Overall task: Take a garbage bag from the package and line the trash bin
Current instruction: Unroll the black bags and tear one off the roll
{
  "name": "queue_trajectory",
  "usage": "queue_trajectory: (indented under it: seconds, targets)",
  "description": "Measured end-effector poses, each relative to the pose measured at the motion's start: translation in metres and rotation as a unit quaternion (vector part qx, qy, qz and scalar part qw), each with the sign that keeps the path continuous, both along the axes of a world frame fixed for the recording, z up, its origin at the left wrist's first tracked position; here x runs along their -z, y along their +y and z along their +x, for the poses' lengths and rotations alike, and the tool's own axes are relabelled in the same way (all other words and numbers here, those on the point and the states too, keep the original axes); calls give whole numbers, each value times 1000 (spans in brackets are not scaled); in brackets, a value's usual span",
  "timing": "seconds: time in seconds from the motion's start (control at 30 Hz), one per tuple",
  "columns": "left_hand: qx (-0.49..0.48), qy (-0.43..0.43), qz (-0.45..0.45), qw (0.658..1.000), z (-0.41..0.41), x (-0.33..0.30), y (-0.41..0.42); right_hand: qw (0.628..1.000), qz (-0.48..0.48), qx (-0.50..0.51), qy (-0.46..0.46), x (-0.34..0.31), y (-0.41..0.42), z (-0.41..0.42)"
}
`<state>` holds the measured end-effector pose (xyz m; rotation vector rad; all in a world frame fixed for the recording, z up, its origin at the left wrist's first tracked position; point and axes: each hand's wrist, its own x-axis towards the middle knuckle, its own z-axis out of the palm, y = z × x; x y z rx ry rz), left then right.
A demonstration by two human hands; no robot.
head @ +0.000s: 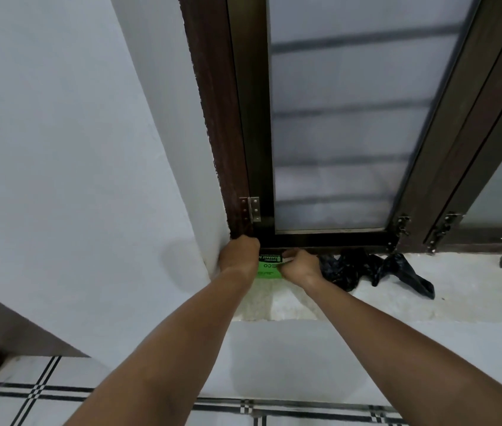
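Both forearms reach up to the window sill (366, 299); our left hand (239, 253) curls on the green garbage bag package (266, 269), likely pinning it into the corner, while right hand (300, 265) pinches at its top edge, probably working a bag out. A loose black bag (363, 269) lies just right of the hands; trash bin not in view

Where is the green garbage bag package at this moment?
In the head view, the green package lies on the window ledge between the left hand and right hand, left of the crumpled black bag.
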<state>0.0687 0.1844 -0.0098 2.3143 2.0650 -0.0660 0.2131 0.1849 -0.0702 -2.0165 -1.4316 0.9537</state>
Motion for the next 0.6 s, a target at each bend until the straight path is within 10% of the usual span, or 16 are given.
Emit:
queue_trajectory:
  seconds: [0.17, 0.33, 0.47, 0.6]
  targets:
    - [-22, -91, -31, 995, 7, 12, 0, 962, 168, -32, -214, -2, -22, 46]
    - [-6, -199, -52, 979, 38, 19, -2, 935, -5, -56, -350, 4, -33, 80]
    - [34, -328, -55, 943, 57, 31, -4, 982, -1, -21, -187, 10, -29, 96]
    - [58, -480, -170, 859, 66, 20, -10, 963, -62, 5, 263, -32, -37, 110]
